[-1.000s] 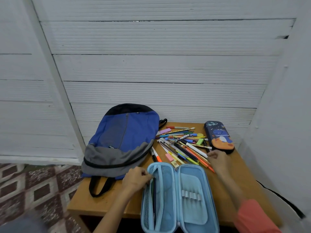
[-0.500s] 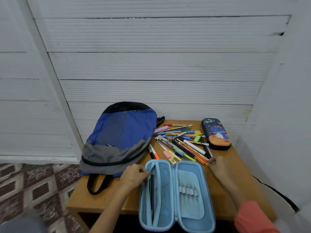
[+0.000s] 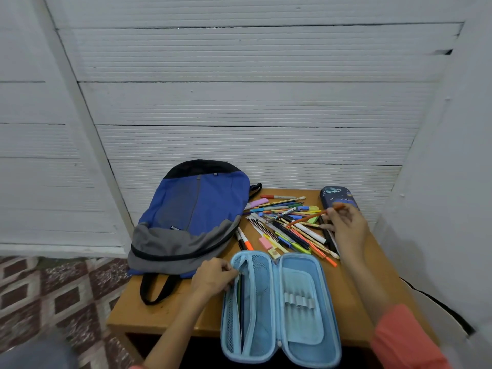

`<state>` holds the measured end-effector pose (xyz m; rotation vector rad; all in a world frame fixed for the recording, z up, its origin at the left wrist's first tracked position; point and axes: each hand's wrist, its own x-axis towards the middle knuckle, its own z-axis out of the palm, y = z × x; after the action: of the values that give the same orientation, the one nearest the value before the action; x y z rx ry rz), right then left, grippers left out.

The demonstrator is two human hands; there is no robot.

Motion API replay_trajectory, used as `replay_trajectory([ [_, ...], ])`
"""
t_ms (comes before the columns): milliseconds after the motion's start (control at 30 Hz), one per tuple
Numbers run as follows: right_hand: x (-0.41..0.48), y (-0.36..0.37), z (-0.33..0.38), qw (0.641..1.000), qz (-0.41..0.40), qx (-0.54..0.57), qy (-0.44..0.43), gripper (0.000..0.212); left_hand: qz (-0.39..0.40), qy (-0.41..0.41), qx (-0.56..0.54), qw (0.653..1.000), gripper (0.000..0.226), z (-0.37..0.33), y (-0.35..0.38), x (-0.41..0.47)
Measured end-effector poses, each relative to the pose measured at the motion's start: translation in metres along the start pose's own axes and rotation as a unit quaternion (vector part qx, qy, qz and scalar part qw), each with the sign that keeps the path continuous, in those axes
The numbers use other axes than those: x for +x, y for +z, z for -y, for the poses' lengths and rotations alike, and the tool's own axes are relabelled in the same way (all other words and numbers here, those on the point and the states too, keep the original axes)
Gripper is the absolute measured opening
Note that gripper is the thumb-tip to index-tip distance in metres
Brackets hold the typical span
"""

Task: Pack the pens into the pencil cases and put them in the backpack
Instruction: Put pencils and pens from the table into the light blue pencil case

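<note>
Fingers [image 3: 334,218] of right hand [image 3: 348,230] pinch an orange pencil [image 3: 311,217] near one end, raised over the pen pile [image 3: 282,233] just behind the open blue pencil case [image 3: 300,334]. Left hand [image 3: 213,275] fingertips [image 3: 231,271] are pressed together on the divider flap [image 3: 249,302] in the case's left half, probably holding the pocket open for loading. Dark pens [image 3: 241,310] are already inside. Backpack [image 3: 191,214] lies behind-left of the case and looks closed. Second dark case [image 3: 336,195] sits behind-right, closed.

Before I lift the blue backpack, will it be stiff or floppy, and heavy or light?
Probably floppy: the backpack lies flat and its grey fabric sags in folds. Likely light, since it looks nearly empty. Its black strap lies loose on the table, so it may trail.
</note>
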<state>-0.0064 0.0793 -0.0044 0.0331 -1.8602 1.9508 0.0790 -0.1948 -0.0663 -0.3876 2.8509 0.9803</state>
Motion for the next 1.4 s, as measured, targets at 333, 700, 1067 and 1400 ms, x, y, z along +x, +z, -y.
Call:
replay_trajectory([
  [333, -0.030, 0.044, -0.013, 0.974, 0.146, 0.032, 0.171, 0.033, 0.004, -0.002, -0.007, 1.000, 0.018, 0.000, -0.001, 0.000],
  [700, -0.078, 0.090, -0.039, 0.920, 0.274, -0.062, 0.272, 0.054, -0.010, -0.005, 0.004, 1.000, 0.021, -0.005, -0.002, -0.004],
  [1067, -0.107, 0.100, -0.048, 0.878, 0.360, -0.173, 0.262, 0.042, -0.018, -0.002, 0.002, 1.000, 0.020, -0.003, 0.001, -0.003],
  [1400, -0.114, 0.099, -0.055, 0.884, 0.347, -0.235, 0.207, 0.016, -0.051, -0.001, 0.023, 0.998, 0.017, -0.005, 0.005, -0.005],
])
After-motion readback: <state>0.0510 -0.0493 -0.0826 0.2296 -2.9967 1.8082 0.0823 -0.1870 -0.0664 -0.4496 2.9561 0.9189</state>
